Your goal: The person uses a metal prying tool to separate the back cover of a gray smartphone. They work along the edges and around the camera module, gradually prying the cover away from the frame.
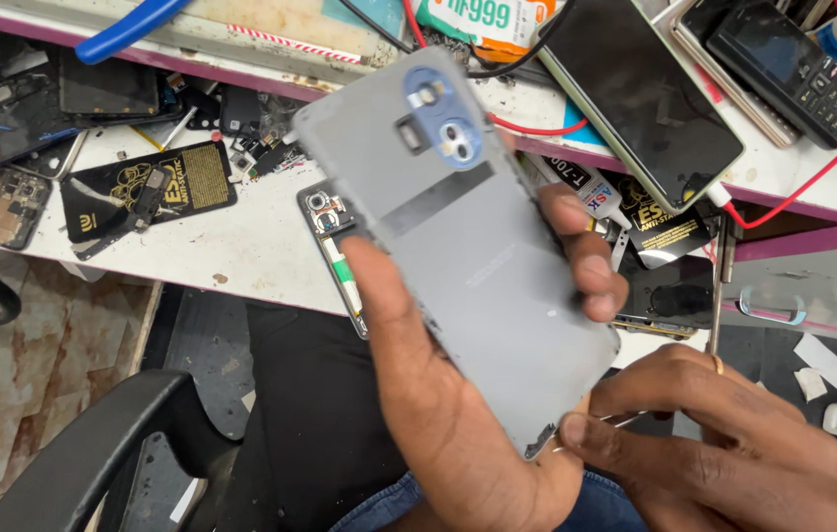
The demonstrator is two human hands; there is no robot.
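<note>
Grey plastic phone back cover, inner face toward me, sits at the centre of the frame, tilted with its blue camera surround toward the upper edge. My left hand grips it from below: thumb pressed along the left edge, fingers wrapped round the right edge. My right hand, lower right of the frame, has its fingers pinched shut on a thin metal tool, whose tip touches the cover's lower corner. A ring shows on one finger of that hand.

Behind the cover, on the white workbench, an opened phone body lies partly hidden. Left of centre lies a black anti-static sachet. Circuit boards occupy the far left. At the upper right a dark-screened smartphone rests beside a keypad phone, with a red cable looping around them. A blue-handled tool lies at the upper left
</note>
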